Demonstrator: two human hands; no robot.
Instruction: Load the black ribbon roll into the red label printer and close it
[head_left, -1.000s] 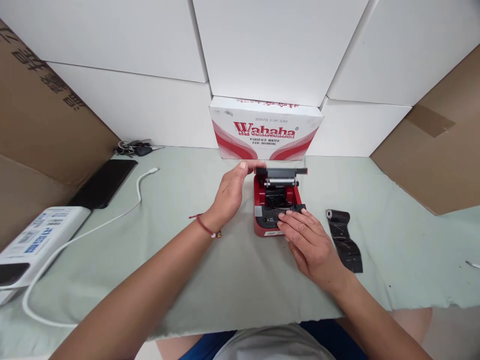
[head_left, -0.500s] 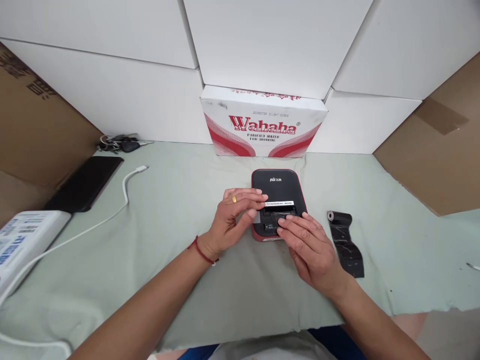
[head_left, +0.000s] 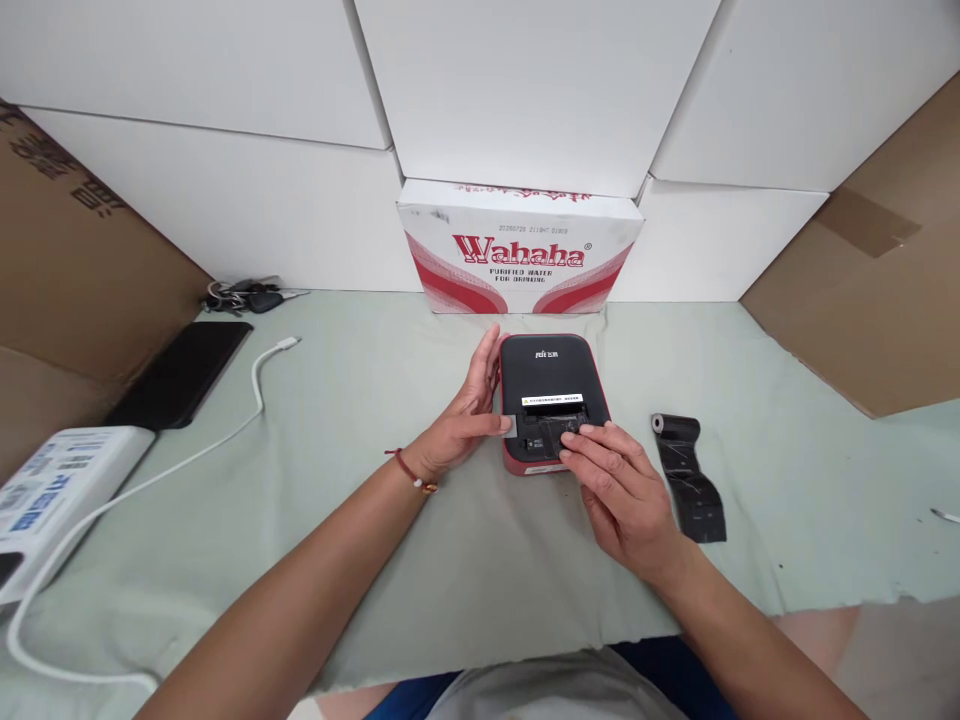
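Observation:
A black label printer (head_left: 551, 372) with a red rim lies on the cloth, its upper face showing a slot below a white warning strip (head_left: 552, 400). My left hand (head_left: 469, 410) grips its left side, fingers along the edge and thumb on a grey tab (head_left: 511, 427). Black film (head_left: 553, 432) lies in and over the slot area. On the film and the printer's lower right rest the outstretched fingertips of my right hand (head_left: 626, 490); its thumb is partly hidden underneath. To the right, a black ribbon roll (head_left: 679, 428) has a loose length trailing toward me.
Behind the printer stands a Wahaha water carton (head_left: 517, 262) against white boxes (head_left: 510, 90). A white cable (head_left: 187, 445), a black phone-like slab (head_left: 180, 375), keys (head_left: 251, 296) and a white power strip (head_left: 67, 490) are at left. Cardboard boxes (head_left: 862, 270) flank the cloth-covered table (head_left: 420, 570).
My left hand has slid from the printer's top to its left side, thumb now on the grey tab, uncovering the warning strip. My right hand stays at the lower right.

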